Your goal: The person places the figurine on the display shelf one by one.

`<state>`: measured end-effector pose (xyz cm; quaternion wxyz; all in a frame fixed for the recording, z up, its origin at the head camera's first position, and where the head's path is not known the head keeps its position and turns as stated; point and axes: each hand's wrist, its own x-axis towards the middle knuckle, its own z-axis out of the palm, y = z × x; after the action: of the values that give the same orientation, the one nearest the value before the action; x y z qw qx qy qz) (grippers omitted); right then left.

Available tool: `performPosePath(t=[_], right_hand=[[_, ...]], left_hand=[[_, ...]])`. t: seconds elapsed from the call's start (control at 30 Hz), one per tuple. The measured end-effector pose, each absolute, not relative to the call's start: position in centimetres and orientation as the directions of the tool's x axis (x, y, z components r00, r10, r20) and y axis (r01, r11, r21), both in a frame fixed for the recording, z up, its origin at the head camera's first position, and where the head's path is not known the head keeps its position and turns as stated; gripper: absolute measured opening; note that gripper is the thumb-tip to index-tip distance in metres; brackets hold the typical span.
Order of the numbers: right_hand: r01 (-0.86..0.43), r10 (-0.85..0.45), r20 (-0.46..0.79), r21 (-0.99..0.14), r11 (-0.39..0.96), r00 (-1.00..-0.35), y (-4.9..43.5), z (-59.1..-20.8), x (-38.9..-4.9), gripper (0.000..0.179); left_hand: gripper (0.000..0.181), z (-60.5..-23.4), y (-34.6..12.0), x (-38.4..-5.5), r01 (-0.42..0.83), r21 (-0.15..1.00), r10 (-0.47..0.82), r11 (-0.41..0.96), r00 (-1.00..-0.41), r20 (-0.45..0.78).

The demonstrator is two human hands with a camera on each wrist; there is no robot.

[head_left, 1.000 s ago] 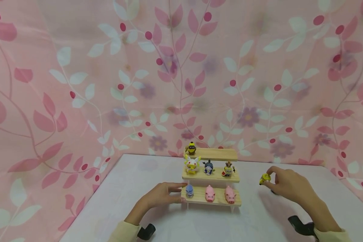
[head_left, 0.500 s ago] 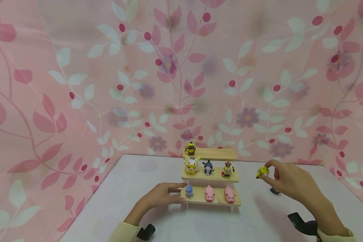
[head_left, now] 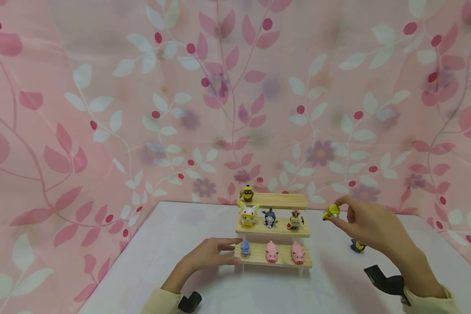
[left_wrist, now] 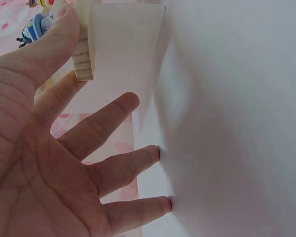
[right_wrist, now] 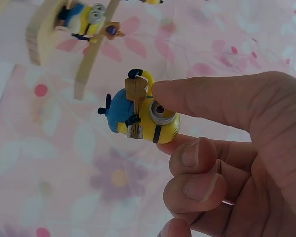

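Observation:
My right hand (head_left: pixel 373 224) pinches a one-eyed yellow minion figurine (right_wrist: pixel 153 118) in blue overalls, with a small brown ukulele, between thumb and fingers. It holds the minion above the table, right of the three-tier wooden display stand (head_left: pixel 282 200). My left hand (head_left: pixel 209 256) grips the left end of the stand's lowest board (left_wrist: pixel 84 59) between thumb and index finger; its other fingers are spread. Beside that thumb stands a small blue figurine (head_left: pixel 245 248). Two pink pigs, (head_left: pixel 271 252) and a second pig (head_left: pixel 298 253), share this tier.
On the middle tier stand a white-and-yellow figurine (head_left: pixel 249 214), a dark-haired figurine (head_left: pixel 270 217) and a crowned minion (head_left: pixel 295 220). A dark figurine with a yellow cap (head_left: pixel 248 193) is at the top left. Another blue-and-yellow figurine (head_left: pixel 357 245) lies on the table (head_left: pixel 172 222) below my right hand.
My right hand has risen and moved left towards the stand with the minion, uncovering the figurine on the table. My left hand has stayed in place.

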<state>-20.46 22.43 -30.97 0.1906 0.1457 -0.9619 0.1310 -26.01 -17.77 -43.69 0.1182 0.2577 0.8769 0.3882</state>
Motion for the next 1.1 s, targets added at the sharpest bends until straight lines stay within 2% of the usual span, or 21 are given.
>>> performPosePath(t=[0.57,0.87,1.1], right_hand=[[-0.44,-0.3,0.493,-0.197,0.876,-0.817,19.2,-28.6,-21.6,0.034],[-0.444,-0.306,0.44,-0.255,0.859,-0.844,17.4,-28.0,-22.9,0.034],[-0.455,-0.319,0.433,-0.259,0.852,-0.843,15.9,-27.9,-24.1,0.034]], left_hand=[[0.059,-43.8,-17.7,-26.1,0.365,0.743,0.548,0.561,-0.837,-0.003],[0.058,-43.8,-17.8,-26.1,0.37,0.743,0.546,0.558,-0.838,0.008],[0.058,-43.9,-17.8,-26.2,0.386,0.742,0.555,0.549,-0.832,0.022]])
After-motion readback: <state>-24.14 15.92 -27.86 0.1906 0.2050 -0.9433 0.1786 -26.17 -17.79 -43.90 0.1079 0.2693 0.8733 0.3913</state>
